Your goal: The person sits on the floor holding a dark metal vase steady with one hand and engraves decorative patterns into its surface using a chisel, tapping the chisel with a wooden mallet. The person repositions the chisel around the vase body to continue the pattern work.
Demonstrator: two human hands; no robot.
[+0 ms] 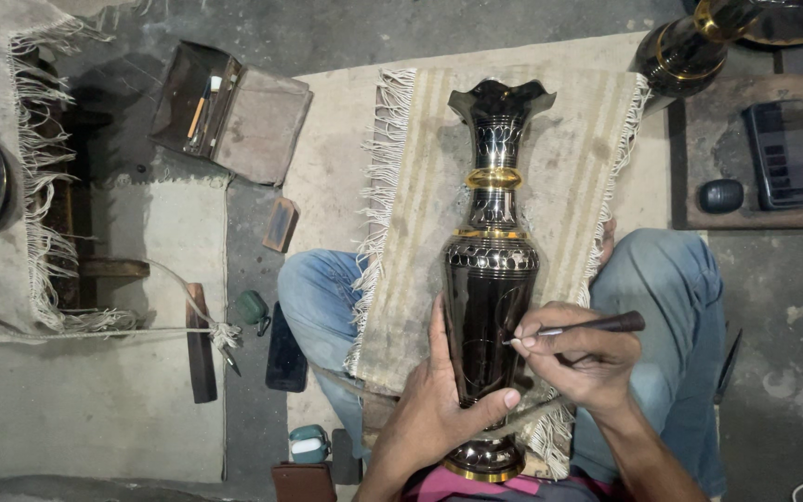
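Observation:
A tall black metal vase (493, 270) with gold bands and a scalloped mouth lies along a fringed beige cloth (569, 158) spread over my lap. My left hand (439, 400) cups the lower left side of its belly, thumb pressed across the front. My right hand (576, 358) grips a thin engraving tool (597, 325) with a dark handle. The tool's metal tip touches the right side of the vase's belly. My knees in blue jeans (671, 288) show on either side of the cloth.
An open wooden tool box (230, 112) lies on the floor at upper left. A second black and gold vase (690, 46) sits at top right. A phone (783, 153) and a small dark oval object (720, 195) rest on a mat at right. Another phone (286, 349) lies by my left knee.

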